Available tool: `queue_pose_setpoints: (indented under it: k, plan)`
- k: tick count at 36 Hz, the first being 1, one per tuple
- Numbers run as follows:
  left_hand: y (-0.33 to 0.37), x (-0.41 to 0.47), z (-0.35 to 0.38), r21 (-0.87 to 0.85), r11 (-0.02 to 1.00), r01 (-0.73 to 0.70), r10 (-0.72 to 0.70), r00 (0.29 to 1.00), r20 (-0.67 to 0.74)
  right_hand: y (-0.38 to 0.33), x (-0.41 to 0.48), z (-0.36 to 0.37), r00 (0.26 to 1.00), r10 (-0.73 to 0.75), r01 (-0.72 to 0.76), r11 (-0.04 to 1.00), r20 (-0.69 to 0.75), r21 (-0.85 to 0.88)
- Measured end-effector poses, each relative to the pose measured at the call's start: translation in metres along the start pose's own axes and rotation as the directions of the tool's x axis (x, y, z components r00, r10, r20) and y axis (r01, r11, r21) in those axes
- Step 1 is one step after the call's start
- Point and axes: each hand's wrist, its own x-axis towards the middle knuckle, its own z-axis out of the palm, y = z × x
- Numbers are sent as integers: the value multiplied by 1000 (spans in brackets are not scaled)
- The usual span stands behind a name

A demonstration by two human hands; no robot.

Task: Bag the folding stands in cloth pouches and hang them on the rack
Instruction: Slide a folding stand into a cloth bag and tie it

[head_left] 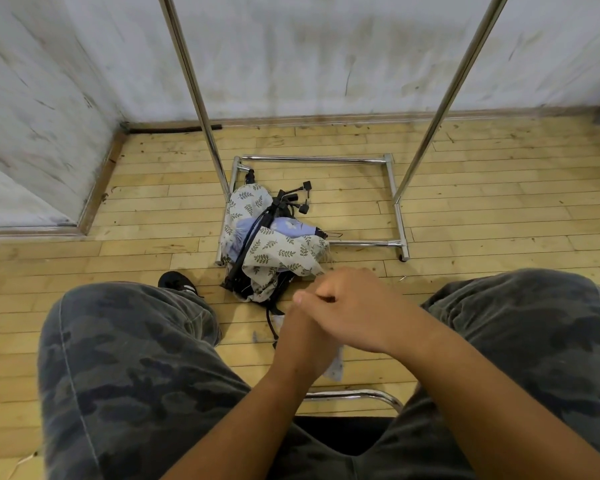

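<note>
In the lower centre, the right hand point(355, 306) lies over the left hand point(300, 341) with its fingers curled; I cannot tell what either grips, though one pale cloth piece point(336, 370) shows beneath. At frame centre, one tangled pile of black folding stands point(280, 203) and cloth pouches point(281, 252) lies on the floor inside the base of the one rack point(312, 159), which has two upright poles.

No readable text, label or number shows anywhere.

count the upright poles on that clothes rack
2. The left pole rises from the rack base beside the pile of leaf-print pouches. The right pole rises from the base's right side. Both tops run out of frame, and none seems hidden.
</note>
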Motion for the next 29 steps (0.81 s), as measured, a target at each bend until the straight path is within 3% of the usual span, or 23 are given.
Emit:
queue_pose_setpoints:
  k: [3, 5, 13, 14, 16, 19, 21, 29]
  plan:
    - [-4, 6, 5, 145, 974, -172, 172, 985, 10, 7, 5, -5, 990, 142, -141, 987, 17, -72]
    - [-14, 16, 11, 252, 950, -186, 182, 983, 39, 9, 7, -7, 982, 190, -189, 975, -9, -117]
    - [-5, 13, -2, 314, 890, -329, 321, 944, 78, 4, 11, 0, 976, 131, -153, 981, -176, -117]
    - [-7, 13, -4, 304, 888, -346, 334, 938, 91, 7, 11, 2, 974, 119, -139, 986, -193, -96]
    - [0, 8, -13, 128, 941, -312, 294, 946, 137, 12, 10, 4, 968, 107, -114, 993, -228, -19]
    - [14, 1, -20, -250, 959, -136, 197, 951, 238, 18, 10, 3, 954, 150, -124, 986, -261, 114]
    - [21, -2, -22, -356, 932, -64, 168, 949, 268, 21, 9, 1, 947, 160, -119, 980, -279, 161]
    - [27, -5, -14, -178, 974, -139, 183, 948, 261, 22, 7, 2, 975, 40, -23, 996, -218, 82]
